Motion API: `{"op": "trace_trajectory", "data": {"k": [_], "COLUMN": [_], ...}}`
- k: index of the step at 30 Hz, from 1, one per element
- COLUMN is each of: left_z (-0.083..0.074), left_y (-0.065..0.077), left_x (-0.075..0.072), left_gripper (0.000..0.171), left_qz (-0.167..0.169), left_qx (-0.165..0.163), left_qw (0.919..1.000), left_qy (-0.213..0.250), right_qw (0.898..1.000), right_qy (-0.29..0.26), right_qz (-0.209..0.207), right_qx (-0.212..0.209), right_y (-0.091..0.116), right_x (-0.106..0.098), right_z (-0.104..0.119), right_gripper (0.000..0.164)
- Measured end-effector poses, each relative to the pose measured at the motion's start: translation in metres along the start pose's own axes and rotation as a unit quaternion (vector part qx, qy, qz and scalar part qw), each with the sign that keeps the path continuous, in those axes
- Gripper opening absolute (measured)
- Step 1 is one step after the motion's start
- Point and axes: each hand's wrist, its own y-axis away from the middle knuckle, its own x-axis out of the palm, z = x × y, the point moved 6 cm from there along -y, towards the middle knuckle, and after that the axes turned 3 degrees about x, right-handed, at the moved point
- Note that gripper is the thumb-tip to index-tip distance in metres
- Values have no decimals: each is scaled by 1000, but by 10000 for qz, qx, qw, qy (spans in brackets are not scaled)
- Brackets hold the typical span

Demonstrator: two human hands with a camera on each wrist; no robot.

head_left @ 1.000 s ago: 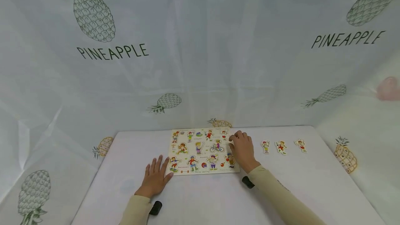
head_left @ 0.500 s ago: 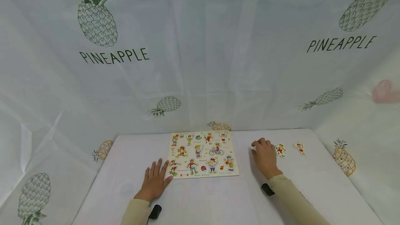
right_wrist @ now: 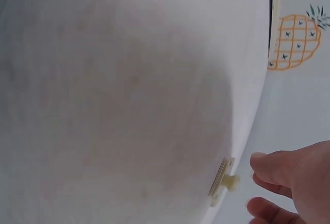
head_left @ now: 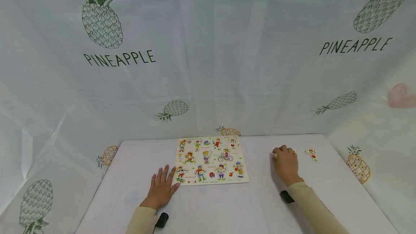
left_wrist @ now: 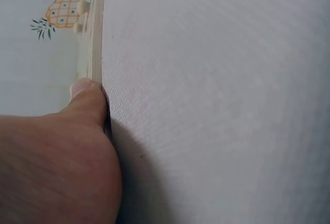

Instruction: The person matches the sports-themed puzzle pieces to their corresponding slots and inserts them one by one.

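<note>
The left hand (head_left: pixel 159 190) lies spread against the puzzle board (head_left: pixel 214 158) on the bench (head_left: pixel 234 205); the right hand (head_left: pixel 286 164), loose and unclosed, hovers just beside a knobbed piece (right_wrist: pixel 221 182).

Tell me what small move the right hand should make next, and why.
Probably lower the right hand slightly and pinch the knob of the puzzle piece: the right wrist view shows that knob pointing toward the fingertips, with a visible gap, so it isn't gripped yet.
</note>
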Motion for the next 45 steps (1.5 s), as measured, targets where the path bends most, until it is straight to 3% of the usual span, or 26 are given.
{"op": "trace_trajectory", "data": {"k": [7, 23, 30, 37, 45], "left_z": [-2, -11, -13, -8, 3], "left_y": [-4, -9, -10, -8, -2], "left_x": [4, 5, 4, 1, 3], "left_gripper": [68, 68, 71, 72, 71], "left_qz": [-14, -63, 79, 126, 118], "left_qx": [42, 127, 109, -37, -118], "left_qw": [10000, 9999, 9999, 9996, 9999], "left_qy": [-38, -26, 81, 246, 44], "right_qw": [9996, 9994, 9990, 9988, 9976], "right_qy": [45, 167, 116, 32, 3], "right_qz": [179, 208, 344, 262, 341], "right_qx": [199, 227, 254, 400, 600], "right_y": [1, -4, -10, -14, -14], "right_x": [-2, -3, 0, 3, 11], "right_z": [-13, -25, -28, -22, -15], "right_gripper": [19, 9, 7, 8, 10]}}
